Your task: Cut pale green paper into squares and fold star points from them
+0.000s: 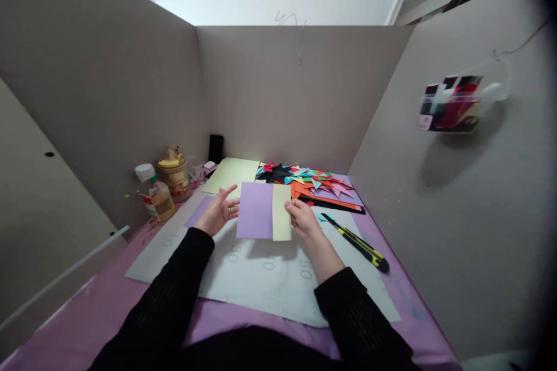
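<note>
Above the white numbered sheet (256,284), a purple sheet of paper (255,211) overlaps a pale yellow sheet of paper (282,229), both held up together. My right hand (303,219) pinches them at the right edge, its thumb on the yellow part. Along the left edge is my left hand (219,210), its fingers spread and the thumb raised. Whether its fingertips touch the purple edge I cannot tell. Another purple paper (199,211) lies flat behind my left hand. A yellow-and-black utility knife (361,245) rests to the right, its tip pointing away.
Cut paper stars (304,177) in several colours are heaped at the back, beside a large pale yellow sheet (235,173). A bottle (162,200), a tub (174,177) and a phone (216,148) stand at left. Grey panels (300,98) enclose the table; a clear holder (455,104) hangs right.
</note>
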{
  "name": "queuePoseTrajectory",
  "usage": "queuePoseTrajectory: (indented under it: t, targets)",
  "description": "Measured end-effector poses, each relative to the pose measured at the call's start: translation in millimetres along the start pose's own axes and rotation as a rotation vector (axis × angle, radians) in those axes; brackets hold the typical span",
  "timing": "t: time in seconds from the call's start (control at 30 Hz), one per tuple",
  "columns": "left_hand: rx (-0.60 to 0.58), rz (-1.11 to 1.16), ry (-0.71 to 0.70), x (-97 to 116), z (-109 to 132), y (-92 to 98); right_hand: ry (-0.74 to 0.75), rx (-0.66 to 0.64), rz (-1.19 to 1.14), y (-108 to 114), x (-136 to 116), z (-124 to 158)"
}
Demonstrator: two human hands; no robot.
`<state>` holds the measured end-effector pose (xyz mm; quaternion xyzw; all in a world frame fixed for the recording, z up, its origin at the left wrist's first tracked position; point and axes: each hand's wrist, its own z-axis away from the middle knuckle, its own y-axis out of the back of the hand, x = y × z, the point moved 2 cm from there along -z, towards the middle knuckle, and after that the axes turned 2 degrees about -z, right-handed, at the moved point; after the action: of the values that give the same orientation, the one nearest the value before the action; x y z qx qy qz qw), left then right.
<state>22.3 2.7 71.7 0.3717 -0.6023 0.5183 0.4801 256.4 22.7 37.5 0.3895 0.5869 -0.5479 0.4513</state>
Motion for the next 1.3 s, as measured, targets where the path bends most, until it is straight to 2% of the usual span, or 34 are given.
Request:
queuePoseTrajectory:
  t: [0.07,0.13,0.17,0.27,0.37,0.47,0.57,0.67,0.8,0.87,1.0,1.1,1.3]
  targets:
    - [-0.064,0.181,0.049,-18,7,-13.4,-0.055,0.089,-0.122,-3,10,-3]
    - [-0.153,0.278,0.038,-35,14,-35.9,-0.088,0.160,-0.178,-11,21,-4]
    - [-0.162,0.311,0.010,-43,17,-46.6,-0.093,0.195,-0.190,-16,27,-3]
    - [-0.053,0.351,-0.061,-57,19,-64.9,-0.073,0.239,-0.193,-28,37,2]
    - [0.096,0.291,-0.085,-62,16,-60.8,-0.060,0.176,-0.154,-36,39,9]
    - [0.166,0.174,-0.131,-61,13,-47.9,-0.041,0.129,-0.163,-36,33,11]
    - [0.227,-0.005,-0.185,-54,14,-35.5,-0.025,0.143,-0.203,-26,22,10]
    - [0.205,-0.146,-0.192,-47,15,-26.4,-0.016,0.128,-0.155,-15,14,7]
    - [0.163,-0.248,-0.186,-43,13,-18.1,-0.012,-0.038,-0.097,-15,14,7]
    - [0.153,-0.263,-0.182,-42,13,-17.0,0.000,-0.078,-0.091,-18,17,7]
    - [0.114,-0.156,-0.123,-47,15,-21.2,0.066,0.057,-0.113,-16,24,2]
    - [0.078,-0.094,-0.103,-53,17,-27.3,0.077,0.153,-0.213,-15,28,-1]
    - [0.173,-0.182,-0.050,-64,14,-30.3,0.082,0.101,-0.306,-33,31,8]
